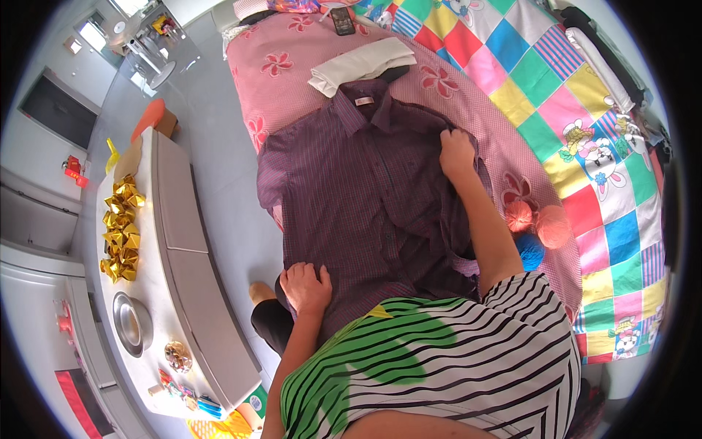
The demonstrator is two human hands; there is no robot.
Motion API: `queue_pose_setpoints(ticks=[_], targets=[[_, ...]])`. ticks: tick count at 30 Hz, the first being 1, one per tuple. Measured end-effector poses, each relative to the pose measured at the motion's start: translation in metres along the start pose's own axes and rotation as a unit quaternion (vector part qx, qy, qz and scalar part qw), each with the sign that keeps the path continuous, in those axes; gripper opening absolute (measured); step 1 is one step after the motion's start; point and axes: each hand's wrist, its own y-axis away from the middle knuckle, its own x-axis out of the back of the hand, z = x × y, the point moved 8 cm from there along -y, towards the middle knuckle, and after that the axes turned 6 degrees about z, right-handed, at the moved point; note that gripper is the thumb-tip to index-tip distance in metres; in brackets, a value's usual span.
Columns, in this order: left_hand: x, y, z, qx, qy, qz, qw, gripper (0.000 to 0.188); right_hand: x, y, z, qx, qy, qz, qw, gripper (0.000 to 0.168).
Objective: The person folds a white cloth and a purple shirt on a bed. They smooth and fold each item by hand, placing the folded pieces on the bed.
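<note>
A dark purple checked button-up shirt (351,192) lies face up before me, its collar pointing away. My left hand (306,288) rests palm down on the shirt's lower left side, thumb apart from the fingers. Up near the shoulder on the right, my right hand (458,153) is closed on the shirt fabric. The sleeve on the left hangs over the edge of the pink cover. Part of the other sleeve is hidden under my right forearm. My body covers the bottom of the shirt.
Folded white cloth (362,65) lies beyond the collar on the pink flowered cover (329,41), with a phone (342,22) farther off. Orange yarn balls (553,226) and blue yarn (529,252) sit right. A white-topped cabinet (159,307) on the left holds gold bows (122,230) and a metal bowl (129,324).
</note>
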Motion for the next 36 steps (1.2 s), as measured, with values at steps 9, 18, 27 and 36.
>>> queue_pose_setpoints(ticks=[9, 18, 27, 36], targets=[[0.003, -0.003, 0.005, -0.006, -0.011, 0.000, 1.000, 0.026, -0.058, 0.031, 0.016, 0.035, -0.090, -0.187, 0.978, 0.009], [-0.002, -0.003, 0.001, 0.010, -0.010, -0.016, 1.000, 0.028, -0.037, -0.077, 0.026, -0.043, -0.236, 0.074, 0.968, 0.018], [-0.001, -0.005, 0.002, 0.015, -0.004, -0.026, 1.000, 0.028, -0.103, -0.071, 0.013, 0.012, -0.012, -0.213, 0.977, 0.027], [-0.001, -0.005, 0.002, 0.018, -0.001, -0.027, 0.999, 0.027, -0.108, -0.053, 0.023, -0.059, -0.012, -0.264, 0.963, 0.031]])
